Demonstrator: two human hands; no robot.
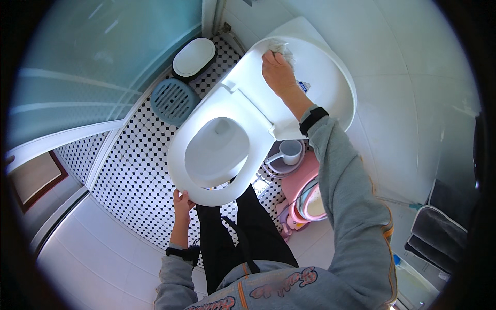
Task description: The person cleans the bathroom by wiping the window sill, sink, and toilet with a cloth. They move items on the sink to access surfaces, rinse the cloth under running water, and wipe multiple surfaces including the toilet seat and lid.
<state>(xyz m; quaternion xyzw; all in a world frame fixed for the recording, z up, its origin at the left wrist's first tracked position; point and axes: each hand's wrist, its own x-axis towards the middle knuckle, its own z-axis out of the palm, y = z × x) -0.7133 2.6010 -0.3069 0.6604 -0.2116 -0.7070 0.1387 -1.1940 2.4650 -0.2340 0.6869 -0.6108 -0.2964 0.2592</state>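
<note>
My right hand (279,73) presses a crumpled whitish cloth or paper wad (282,50) against the upper inner face of the raised white toilet lid (329,77). A small blue-and-white label (303,86) bearing writing sits on the lid beside my wrist. Below, my left hand (183,202) grips the front rim of the white toilet seat (211,195). The seat looks lifted off the toilet bowl (213,155), since a strip of floor and black trouser shows through its opening. Hinges join seat and lid.
Left of the toilet stand a blue slotted stool (174,101) and a white-lidded bin (194,57), near a glass partition (108,58). On the right are a grey dipper (290,151) in a basin and stacked pink basins (296,182). Black-and-white tile (143,166) covers the floor.
</note>
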